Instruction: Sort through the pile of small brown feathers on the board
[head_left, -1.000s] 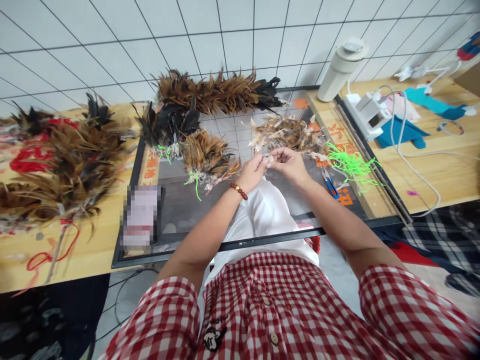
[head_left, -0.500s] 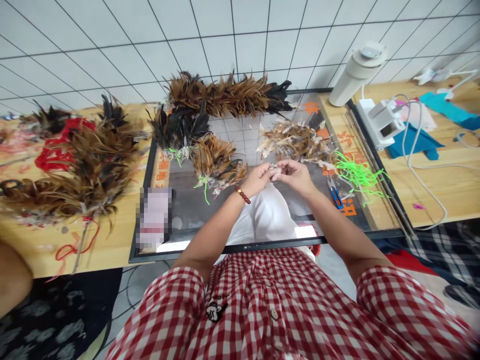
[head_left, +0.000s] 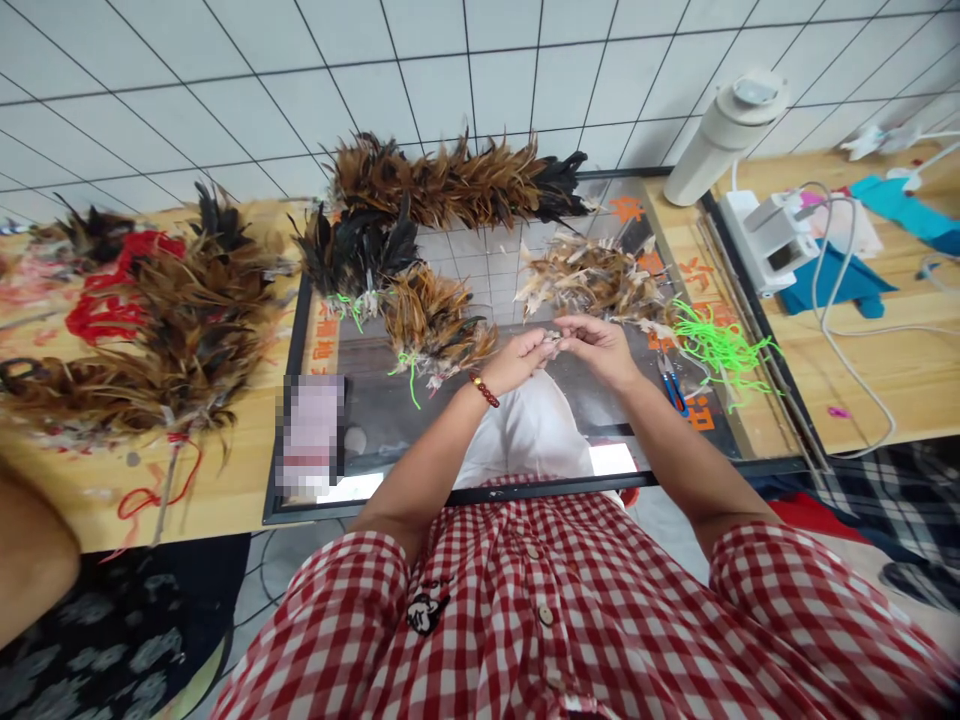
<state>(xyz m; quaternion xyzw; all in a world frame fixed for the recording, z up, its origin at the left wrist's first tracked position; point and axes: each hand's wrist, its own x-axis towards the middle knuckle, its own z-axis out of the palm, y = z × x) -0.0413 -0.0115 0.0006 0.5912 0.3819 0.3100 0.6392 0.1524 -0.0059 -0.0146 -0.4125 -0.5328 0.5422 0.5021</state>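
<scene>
My left hand [head_left: 520,361], with a beaded bracelet at the wrist, pinches a small whitish bundle [head_left: 553,337] that looks like feather ends. The fingertips of my right hand [head_left: 600,349] close on its other side, so the two hands nearly meet. Much of the bundle is hidden by fingers. Just beyond lies a loose pile of tan and white feathers [head_left: 592,275]. Left of my hands is a brown feather bunch [head_left: 427,315] tied with green string, with a black feather bunch [head_left: 360,255] behind it. Blue-handled snips [head_left: 673,385] and bright green strings [head_left: 716,345] lie to the right.
A long feather strip [head_left: 457,185] runs along the tiled wall. The black-framed glass panel [head_left: 420,440] covers the work area, with a phone-like item [head_left: 311,430] on it. A white bottle [head_left: 720,140] and power strip [head_left: 757,235] stand right. At left are more feathers [head_left: 202,320] and another person's arm [head_left: 30,560].
Both hands stay together over the glass. My right hand has shifted slightly right, and its fingers have changed position a little on the bundle. The view has tilted slightly.
</scene>
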